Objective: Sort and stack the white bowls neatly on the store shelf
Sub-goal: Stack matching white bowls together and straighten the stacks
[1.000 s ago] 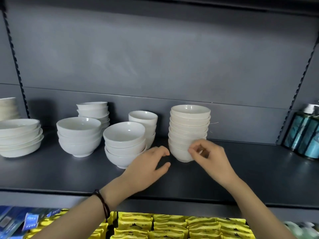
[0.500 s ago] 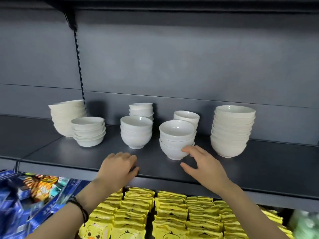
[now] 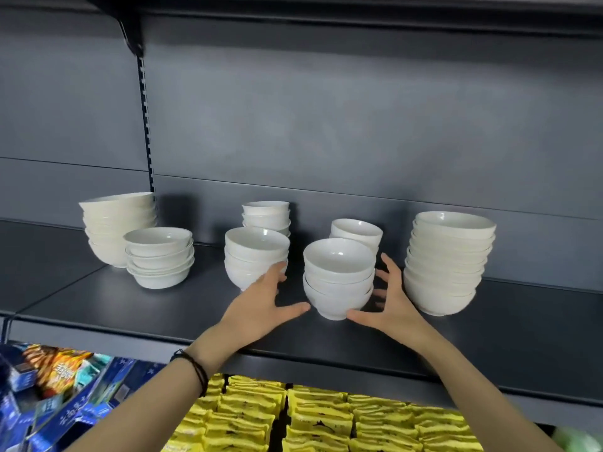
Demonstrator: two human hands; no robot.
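Flanking the front stack of nested bowls [image 3: 337, 282] on the shelf [image 3: 130, 308], left hand [image 3: 261, 308] and right hand [image 3: 394, 305], fingers spread.

Bare shelf [image 3: 146, 318] lies free along the front edge, while the front bowl stack [image 3: 339, 278] stands hemmed in: the left hand [image 3: 261, 308] fills the gap to a neighbouring stack [image 3: 256, 256], the right hand [image 3: 396, 301] the gap to a tall stack [image 3: 447, 262], a rear stack [image 3: 357, 230] just behind.

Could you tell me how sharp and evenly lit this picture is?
Head view: the front stack is sharp, with small glare spots inside; the upright tilts from wide-angle distortion; the lower-left snack packs blur.
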